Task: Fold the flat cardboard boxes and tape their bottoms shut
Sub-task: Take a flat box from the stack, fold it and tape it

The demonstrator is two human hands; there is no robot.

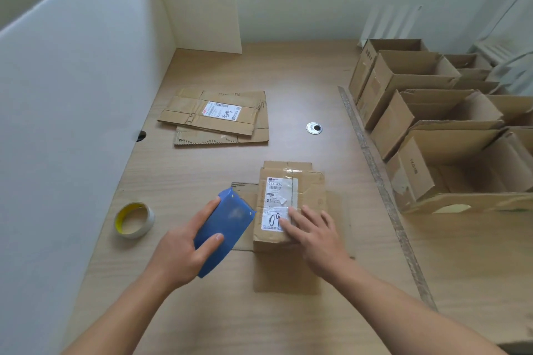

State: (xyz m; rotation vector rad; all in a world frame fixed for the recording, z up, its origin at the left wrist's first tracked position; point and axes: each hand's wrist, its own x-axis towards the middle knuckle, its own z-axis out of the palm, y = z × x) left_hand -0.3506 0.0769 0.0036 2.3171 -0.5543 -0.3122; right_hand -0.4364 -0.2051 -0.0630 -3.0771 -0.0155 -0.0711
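Now, at far left a tape roll (134, 220) lies on the surface (302, 81). Farther back, flat boxes (216, 118) lie stacked. My left grip (184, 251) is clamped on a blue tape dispenser (223, 232), just beside the cardboard box (310, 181) mid-surface, its flaps splayed around it. My right grip (314, 236) lies flat, fingers straight, pressing its labelled top. Folded open boxes (432, 124) stand at right.

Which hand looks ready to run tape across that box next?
Probably left. The left hand grips the blue tape dispenser right beside the box, while the right hand lies flat on top, holding it down.
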